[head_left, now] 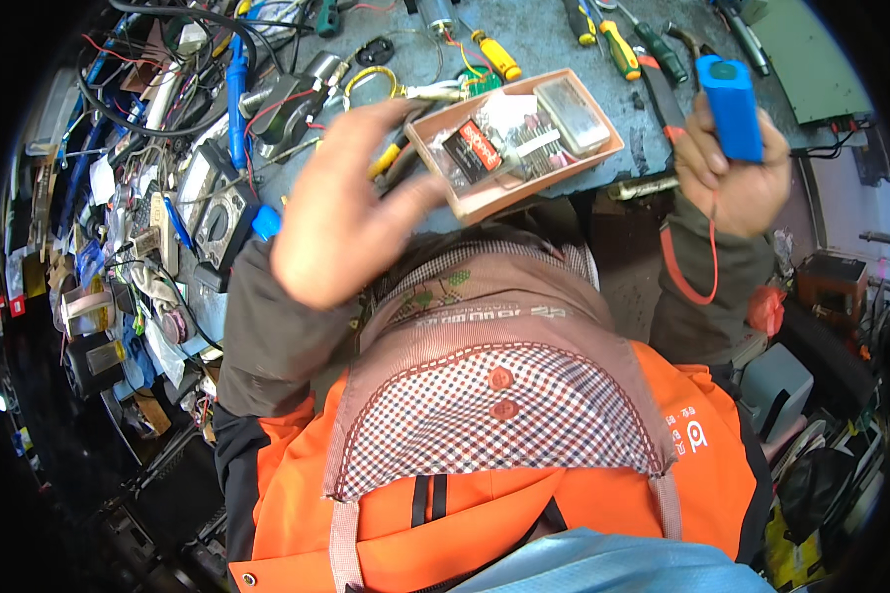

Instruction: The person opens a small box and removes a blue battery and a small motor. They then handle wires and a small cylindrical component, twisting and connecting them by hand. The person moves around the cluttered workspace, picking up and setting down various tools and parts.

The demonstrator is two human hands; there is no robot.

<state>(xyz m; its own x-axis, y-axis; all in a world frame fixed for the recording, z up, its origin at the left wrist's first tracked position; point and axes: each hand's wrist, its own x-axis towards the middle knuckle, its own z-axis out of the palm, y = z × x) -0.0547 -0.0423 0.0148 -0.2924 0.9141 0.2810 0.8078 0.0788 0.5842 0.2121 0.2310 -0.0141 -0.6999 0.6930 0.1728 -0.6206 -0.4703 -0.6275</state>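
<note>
In my right hand (pixel 752 198), raised at the right by the bench edge, is a blue battery pack (pixel 737 119) with a rounded dark end showing on top. A red lead (pixel 714 272) hangs in a loop below that hand. My left hand (pixel 331 212), smeared a little by motion, is open with thumb and fingers apart. Its fingertips reach the left end of a shallow pinkish-brown box (pixel 539 191); whether they touch it is unclear. Inside the box lie a black-and-red packet (pixel 473 150), small loose parts and a clear lidded case (pixel 572 117).
Yellow-handled screwdrivers (pixel 620 51) and a dark green-handled tool (pixel 661 51) lie along the back of the bench. A multimeter (pixel 215 212), cables and a blue pen-like tool (pixel 237 99) crowd the left. A pale green metal case (pixel 806 59) stands at the back right.
</note>
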